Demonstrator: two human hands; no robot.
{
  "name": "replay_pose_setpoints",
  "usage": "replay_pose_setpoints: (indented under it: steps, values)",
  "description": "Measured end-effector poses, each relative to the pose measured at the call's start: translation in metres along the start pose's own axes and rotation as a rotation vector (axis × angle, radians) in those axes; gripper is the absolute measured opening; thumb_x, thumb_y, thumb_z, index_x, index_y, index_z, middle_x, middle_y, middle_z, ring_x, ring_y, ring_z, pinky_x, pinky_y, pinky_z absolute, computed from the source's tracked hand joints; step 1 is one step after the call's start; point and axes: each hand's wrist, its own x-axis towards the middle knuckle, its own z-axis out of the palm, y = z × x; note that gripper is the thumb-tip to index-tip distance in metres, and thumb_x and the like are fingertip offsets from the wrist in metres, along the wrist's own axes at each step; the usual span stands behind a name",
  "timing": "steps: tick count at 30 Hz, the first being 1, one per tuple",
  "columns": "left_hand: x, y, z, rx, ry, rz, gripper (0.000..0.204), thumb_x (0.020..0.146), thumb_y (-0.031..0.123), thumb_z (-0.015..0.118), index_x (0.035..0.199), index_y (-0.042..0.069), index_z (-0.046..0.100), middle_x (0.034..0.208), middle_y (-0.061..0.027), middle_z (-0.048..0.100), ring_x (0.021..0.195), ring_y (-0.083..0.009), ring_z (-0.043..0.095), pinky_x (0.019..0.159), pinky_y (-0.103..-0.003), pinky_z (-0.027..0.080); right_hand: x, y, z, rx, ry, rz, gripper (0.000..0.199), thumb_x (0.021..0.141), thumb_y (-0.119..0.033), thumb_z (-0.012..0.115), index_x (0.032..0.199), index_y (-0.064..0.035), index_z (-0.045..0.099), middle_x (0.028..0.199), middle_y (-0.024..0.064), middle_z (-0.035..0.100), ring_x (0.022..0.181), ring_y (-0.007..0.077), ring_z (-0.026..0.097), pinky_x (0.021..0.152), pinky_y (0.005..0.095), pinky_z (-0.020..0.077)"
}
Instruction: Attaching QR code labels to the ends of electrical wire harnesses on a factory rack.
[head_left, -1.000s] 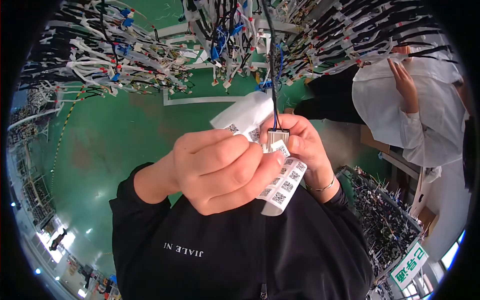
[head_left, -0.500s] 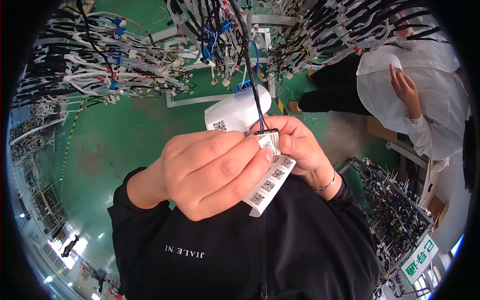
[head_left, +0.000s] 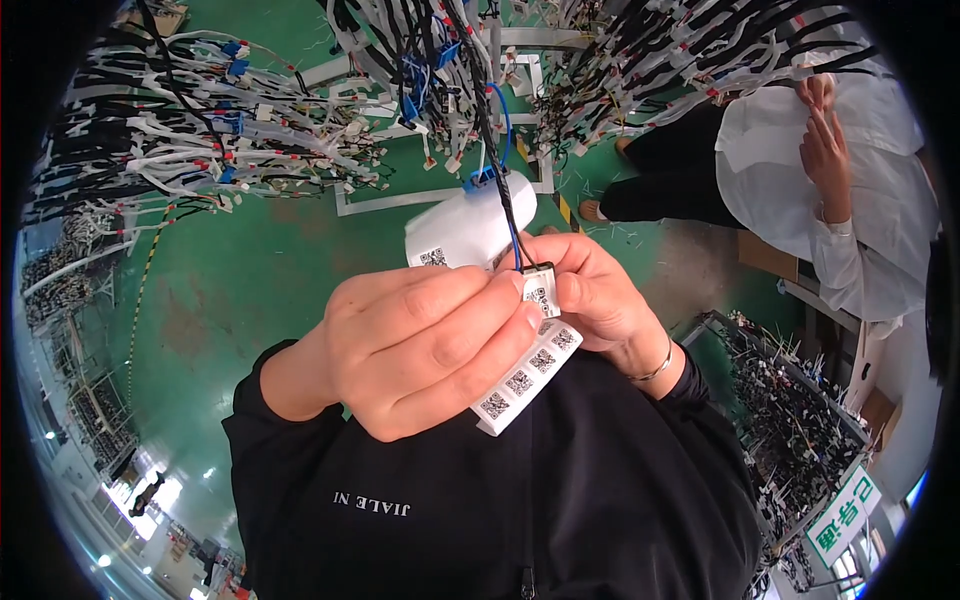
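My right hand [head_left: 600,295] pinches a small white wire connector [head_left: 541,291] between thumb and fingers. A white label with a square black code sits on its face, and a black-wrapped wire bundle [head_left: 505,205] runs up from it. My left hand [head_left: 430,345] is closed, its fingertips at the connector's left edge. A strip of code labels [head_left: 520,382] hangs out below its fingers, apparently gripped there. Beyond the knuckles, a wider curl of white label paper [head_left: 465,222] shows; whether it joins the strip is hidden.
Dense wire harnesses [head_left: 240,120] hang at the far left, with more harnesses [head_left: 660,70] at the far right. A person in white [head_left: 800,180] stands at the right. A rack of cables [head_left: 790,420] is at the lower right, above the green floor [head_left: 250,270].
My left fingertips have drawn slightly left, showing more of the label on the connector. The label strip shifted left and down a little. The other person's hands have come together.
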Motion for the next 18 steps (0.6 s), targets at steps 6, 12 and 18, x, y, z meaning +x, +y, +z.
replay_pose_setpoints:
  steps: [6,12,18]
  values:
    - [-0.001,0.000,-0.007,0.009,0.021,0.019,0.020,0.066,0.001,0.071,0.086,0.001,0.071,0.087,-0.0083,0.069,0.079,-0.0188,0.066,0.065,-0.025,0.056,0.002,0.004,-0.001,-0.013,-0.015,0.009,0.039,0.092,-0.019,0.066,0.126,0.0009,0.059,0.122,0.0048,0.060,0.109,0.0145,0.059,0.095,0.0306,0.0474]
    - [0.000,0.001,-0.013,-0.007,0.055,0.024,0.019,0.066,0.000,0.071,0.086,0.000,0.072,0.089,-0.0090,0.069,0.080,-0.0192,0.067,0.066,-0.026,0.057,0.005,0.009,0.008,-0.013,-0.013,0.004,0.038,0.093,-0.017,0.065,0.126,0.0018,0.059,0.123,0.0052,0.057,0.110,0.0149,0.058,0.097,0.0306,0.0459]
    - [-0.004,0.002,-0.025,0.000,-0.004,0.001,0.021,0.065,0.001,0.072,0.086,0.000,0.072,0.089,-0.0093,0.070,0.080,-0.0192,0.067,0.065,-0.025,0.056,0.010,0.014,0.017,0.012,-0.013,-0.009,0.038,0.093,-0.017,0.065,0.125,0.0022,0.059,0.121,0.0047,0.058,0.109,0.0152,0.058,0.096,0.0312,0.0459]
